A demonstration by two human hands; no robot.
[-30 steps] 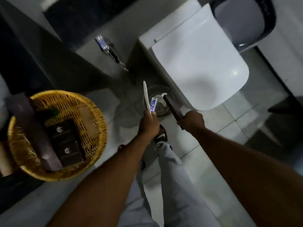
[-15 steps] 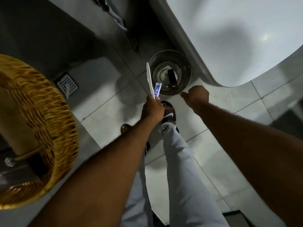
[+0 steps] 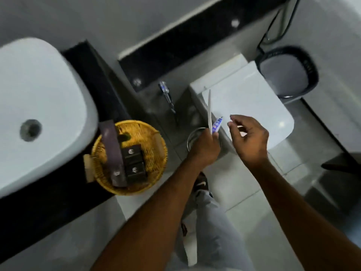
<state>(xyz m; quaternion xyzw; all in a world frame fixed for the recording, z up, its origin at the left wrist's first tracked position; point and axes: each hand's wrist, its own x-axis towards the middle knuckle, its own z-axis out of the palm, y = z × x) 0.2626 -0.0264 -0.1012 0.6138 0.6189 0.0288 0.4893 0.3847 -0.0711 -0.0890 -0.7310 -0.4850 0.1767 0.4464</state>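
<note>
- The left hand (image 3: 205,148) is gripping a white toothbrush (image 3: 210,112) and a small toothpaste tube (image 3: 217,125) together. Its fingers are wrapping round their lower ends, and both are pointing up in front of the toilet lid (image 3: 254,102).
- The right hand (image 3: 251,137) is hovering just beside the tube, fingers loosely bent and spread, holding nothing that is showing.
- The unpacking is looking finished, since brush and paste are both out of any wrapping. Uncapping the tube and loading the brush are probably what is remaining.
- A second ago the right hand was carrying a dark box. Half a second ago it was fisted over the steel bin (image 3: 192,136), with that box lying inside. Now it is lifting away, opened out.
- The left hand's grip is staying as it was, and it is now hiding most of the bin, with only the rim showing.
- The view is swinging back up: the wicker basket (image 3: 163,153) with its dark boxes (image 3: 133,153) is in full sight again on the black desk (image 3: 39,208), beside the washbasin (image 3: 39,94).
</note>
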